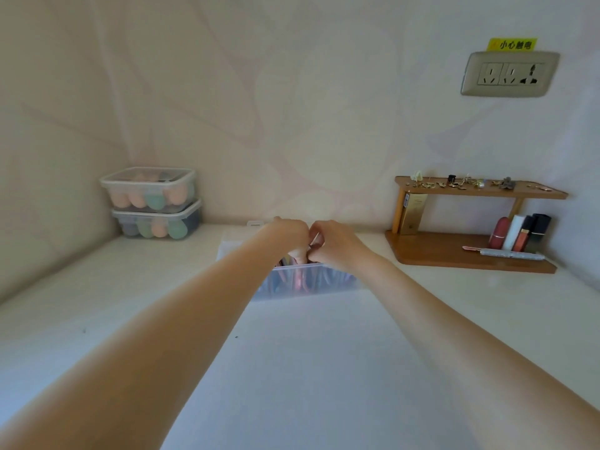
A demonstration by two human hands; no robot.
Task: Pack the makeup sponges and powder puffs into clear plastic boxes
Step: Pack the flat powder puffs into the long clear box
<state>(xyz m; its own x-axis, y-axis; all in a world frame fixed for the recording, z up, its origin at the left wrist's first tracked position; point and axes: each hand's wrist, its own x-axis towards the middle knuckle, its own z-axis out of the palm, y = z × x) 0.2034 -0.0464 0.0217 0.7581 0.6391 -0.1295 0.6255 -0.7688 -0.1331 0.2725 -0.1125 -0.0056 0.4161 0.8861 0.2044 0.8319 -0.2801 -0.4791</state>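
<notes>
An open clear plastic box (308,282) sits in the middle of the white counter (324,368), with flat coloured pieces standing on edge inside it, too blurred to name. Both hands meet just above its near rim. The left hand (289,237) has its fingers curled down into the box, seemingly pinching one of those pieces, though what exactly it holds is hidden. The right hand (334,243) is curled too, fingertips touching the left hand's; whether it grips anything I cannot tell. In the far left corner two lidded clear boxes (152,203) are stacked, each holding peach and green makeup sponges (156,199). To the right stands a small wooden shelf (470,251) with lipsticks (519,233) below and small trinkets on top. A wall socket (509,74) is above it.
</notes>
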